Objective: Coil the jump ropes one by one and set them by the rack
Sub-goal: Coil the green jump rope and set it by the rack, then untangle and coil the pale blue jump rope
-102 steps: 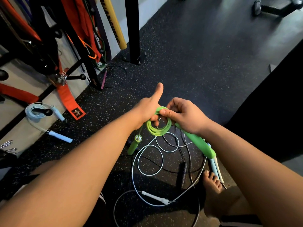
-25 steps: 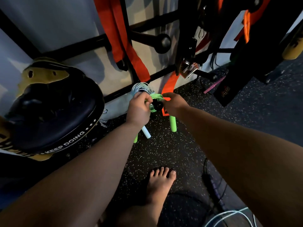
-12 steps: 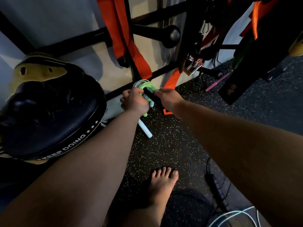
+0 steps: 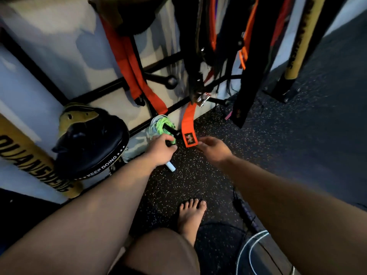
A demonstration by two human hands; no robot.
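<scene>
The coiled green jump rope (image 4: 163,125) hangs over a black ball-ended peg (image 4: 175,133) at the foot of the rack (image 4: 158,68), on top of a pale blue coiled rope (image 4: 153,127). My left hand (image 4: 160,150) curls its fingers around the green rope's lower end just below the peg. A pale blue handle (image 4: 170,166) sticks out under that hand. My right hand (image 4: 213,149) hovers to the right of the coil with fingers loose, holding nothing, beside an orange strap's end (image 4: 190,138). A black rope's handle (image 4: 246,215) and a white rope (image 4: 256,245) lie on the floor at lower right.
A black round pad (image 4: 89,149) and a yellow bag (image 4: 29,161) stand left of the rack. Orange and black straps (image 4: 127,62) hang from the rack. My bare foot (image 4: 191,215) rests on the speckled black floor (image 4: 297,139).
The green coil went over the peg onto the blue rope. My right hand let go and drew back to the right. My left hand stays on the green rope.
</scene>
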